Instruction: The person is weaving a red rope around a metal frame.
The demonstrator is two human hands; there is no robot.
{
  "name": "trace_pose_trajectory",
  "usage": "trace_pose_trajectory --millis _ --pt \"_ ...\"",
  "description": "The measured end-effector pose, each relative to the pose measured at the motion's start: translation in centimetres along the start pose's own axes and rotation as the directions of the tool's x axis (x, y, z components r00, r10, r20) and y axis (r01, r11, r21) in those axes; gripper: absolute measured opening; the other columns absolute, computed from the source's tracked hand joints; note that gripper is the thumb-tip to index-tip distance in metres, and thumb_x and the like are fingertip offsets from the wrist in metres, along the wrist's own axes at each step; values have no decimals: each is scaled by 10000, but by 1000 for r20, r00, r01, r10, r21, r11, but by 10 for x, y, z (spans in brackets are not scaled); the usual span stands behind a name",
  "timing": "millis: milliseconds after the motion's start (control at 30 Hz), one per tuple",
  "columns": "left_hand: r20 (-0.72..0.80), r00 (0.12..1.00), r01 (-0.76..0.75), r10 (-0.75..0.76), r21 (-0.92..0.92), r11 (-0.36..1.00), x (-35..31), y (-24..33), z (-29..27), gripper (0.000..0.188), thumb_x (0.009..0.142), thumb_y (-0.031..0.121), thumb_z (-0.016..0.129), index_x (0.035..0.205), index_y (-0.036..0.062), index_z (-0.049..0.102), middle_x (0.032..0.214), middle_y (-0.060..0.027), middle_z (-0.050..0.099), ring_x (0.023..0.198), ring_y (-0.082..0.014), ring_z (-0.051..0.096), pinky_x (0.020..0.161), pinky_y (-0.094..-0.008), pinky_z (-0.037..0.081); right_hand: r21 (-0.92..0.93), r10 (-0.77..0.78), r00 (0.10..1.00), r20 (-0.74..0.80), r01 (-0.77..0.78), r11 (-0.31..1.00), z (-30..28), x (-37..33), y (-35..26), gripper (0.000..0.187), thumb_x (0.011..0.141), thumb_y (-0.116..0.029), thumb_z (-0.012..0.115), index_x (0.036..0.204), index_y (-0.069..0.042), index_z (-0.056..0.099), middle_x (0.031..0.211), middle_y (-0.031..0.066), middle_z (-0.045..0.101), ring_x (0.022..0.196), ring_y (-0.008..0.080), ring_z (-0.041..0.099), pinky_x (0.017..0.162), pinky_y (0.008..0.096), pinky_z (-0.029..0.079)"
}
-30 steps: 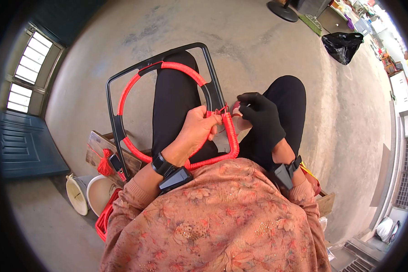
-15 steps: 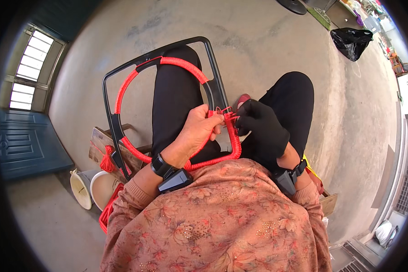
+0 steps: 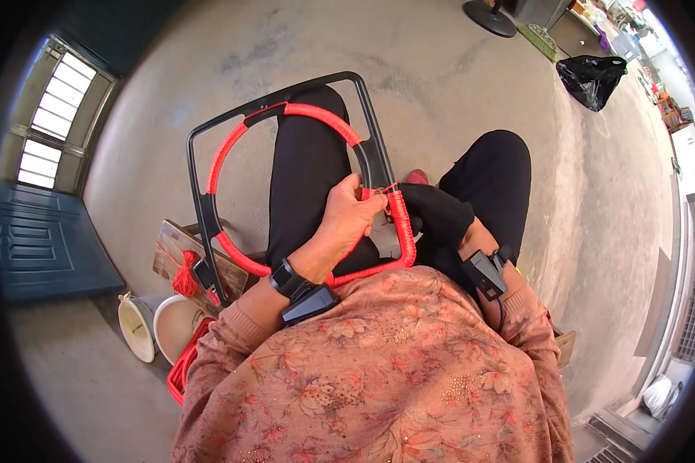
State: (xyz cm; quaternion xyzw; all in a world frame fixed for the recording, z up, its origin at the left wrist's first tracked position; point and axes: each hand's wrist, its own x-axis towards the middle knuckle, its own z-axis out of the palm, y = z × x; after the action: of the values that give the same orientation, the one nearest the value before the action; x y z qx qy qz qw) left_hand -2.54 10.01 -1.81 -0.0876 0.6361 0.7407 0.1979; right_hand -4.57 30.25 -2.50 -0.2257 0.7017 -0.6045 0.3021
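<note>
A black frame (image 3: 200, 181), squarish with an inner ring, lies tilted over my left thigh. Glossy red cord (image 3: 316, 113) is wound tightly round parts of the ring and round its near right corner. My bare left hand (image 3: 347, 216) is closed, thumb and fingers pinching the frame where the winding ends on the right side. Close against that same side is my right hand (image 3: 432, 212) in a black glove. Its fingertips are hidden by the frame and the glove's dark folds. A short strand of cord shows between the hands.
A wooden stool (image 3: 179, 251) with a bundle of red cord (image 3: 185, 274) stands at my left. Beside it are two pale buckets (image 3: 137, 328) and a red basket (image 3: 184, 370). On the floor at far right lies a black plastic bag (image 3: 592, 81), near a green broom (image 3: 537, 40).
My right hand has moved down and left against the frame's side, its forearm swinging outward. The frame and left hand sit slightly further right and lower in view.
</note>
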Motion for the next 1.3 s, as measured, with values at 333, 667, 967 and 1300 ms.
trace_pose_trajectory --millis 333,667,967,1300 --pt "106 991 86 -76 -93 992 0 2 -6 162 864 38 625 1011 6 565 821 -39 589 626 -99 562 490 -240 465 203 248 931 -269 -197 959 -9 -1 4 257 1002 -292 523 1071 -64 619 755 9 561 697 114 553 641 252 471" --pt "257 964 126 -76 -186 974 -6 14 -10 214 862 83 628 1050 4 566 880 -52 602 691 -93 574 488 -212 442 329 -68 547 -834 593 735 -148 -125 71 196 1015 -187 471 996 -38 596 872 63 614 771 159 591 686 283 496" --pt "290 944 201 -155 -137 970 -7 16 -10 193 889 106 660 1046 23 583 795 -4 581 643 -55 545 457 -181 386 -257 -312 116 -943 -850 461 -235 -339 105 278 968 -228 493 1041 17 602 1016 195 673 932 312 644 809 382 509" --pt "368 926 108 -84 -47 993 -12 21 -9 182 897 111 664 1042 33 587 802 4 576 579 -40 484 457 -180 362 -86 -32 89 -996 -712 697 -166 -290 116 307 1022 -193 428 1226 -12 570 1007 137 670 891 218 629 810 342 507"
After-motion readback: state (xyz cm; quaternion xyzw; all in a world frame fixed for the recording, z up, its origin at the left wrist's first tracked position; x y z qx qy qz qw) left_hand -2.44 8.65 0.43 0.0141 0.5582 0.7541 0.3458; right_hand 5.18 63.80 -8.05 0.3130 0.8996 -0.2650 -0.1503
